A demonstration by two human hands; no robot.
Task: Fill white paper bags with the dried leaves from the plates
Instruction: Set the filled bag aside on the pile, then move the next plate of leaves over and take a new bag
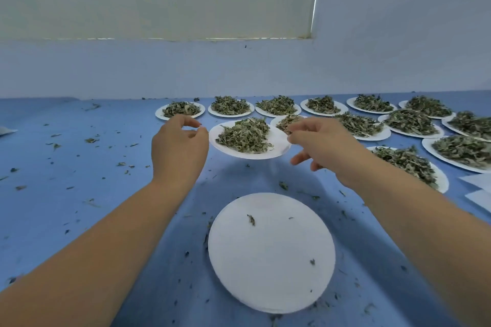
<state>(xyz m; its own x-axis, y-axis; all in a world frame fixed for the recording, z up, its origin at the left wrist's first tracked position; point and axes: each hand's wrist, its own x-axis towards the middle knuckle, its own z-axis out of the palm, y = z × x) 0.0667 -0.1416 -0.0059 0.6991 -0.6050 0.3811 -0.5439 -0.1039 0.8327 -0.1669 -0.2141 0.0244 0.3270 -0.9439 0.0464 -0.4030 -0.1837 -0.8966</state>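
Both bare arms reach out over a blue table [79, 156] toward a white round paper plate [252, 155] that sits just beyond the middle of the table, with a heap of dried green leaves [245, 135] piled on it. The left hand [180, 141] is at the plate's left rim, its fingers curled and its thumb and forefinger bent toward each other, their tips just beside the edge. Whether they actually grip the rim cannot be told. The right hand [318, 143] is at the plate's right rim, fingertips curled at the edge and thumb spread lower and apart from them. The rim there is blurred, so a grip cannot be confirmed on that side either. Nearer the person lies a second white round paper plate [271, 260], flat on the table and carrying only a few leaf scraps. A row of white paper plates [230, 114], each heaped with the same leaves, runs along the back edge of the table against a pale wall [159, 69], and further heaped plates [443, 180] crowd the right side, one partly hidden behind the right hand. Flat white paper sheets [478, 180] lie at the far right edge; whether they are bags cannot be told. Small leaf crumbs [91, 140] are scattered across the table.
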